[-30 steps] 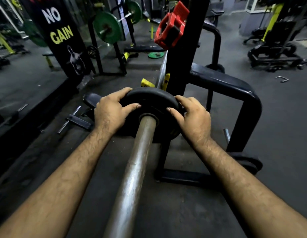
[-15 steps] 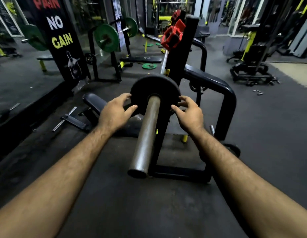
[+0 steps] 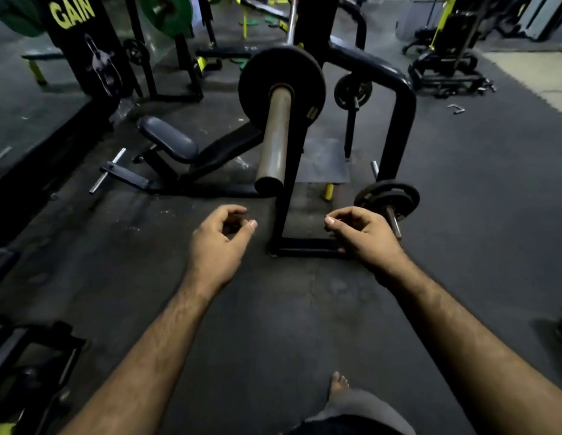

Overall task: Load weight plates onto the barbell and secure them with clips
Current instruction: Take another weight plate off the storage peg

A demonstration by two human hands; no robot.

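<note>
A black weight plate (image 3: 257, 83) sits far up the barbell sleeve (image 3: 275, 136), which points toward me from the black rack (image 3: 402, 114). My left hand (image 3: 217, 243) hangs below the sleeve's end, fingers loosely curled, holding nothing. My right hand (image 3: 364, 237) is level with it on the right, also loosely curled and empty. Both hands are well short of the plate. No clip is visible on the sleeve.
Small black plates (image 3: 388, 196) sit on a storage peg at the rack's lower right, another small plate (image 3: 352, 91) higher up. A padded bench (image 3: 170, 139) lies to the left. Green plates (image 3: 166, 11) hang on a far rack. My bare foot (image 3: 337, 383) is on the rubber floor.
Both hands let go of the plate, which now rests far up the sleeve, and pulled back toward me and down. The view stepped back and tilted down.
</note>
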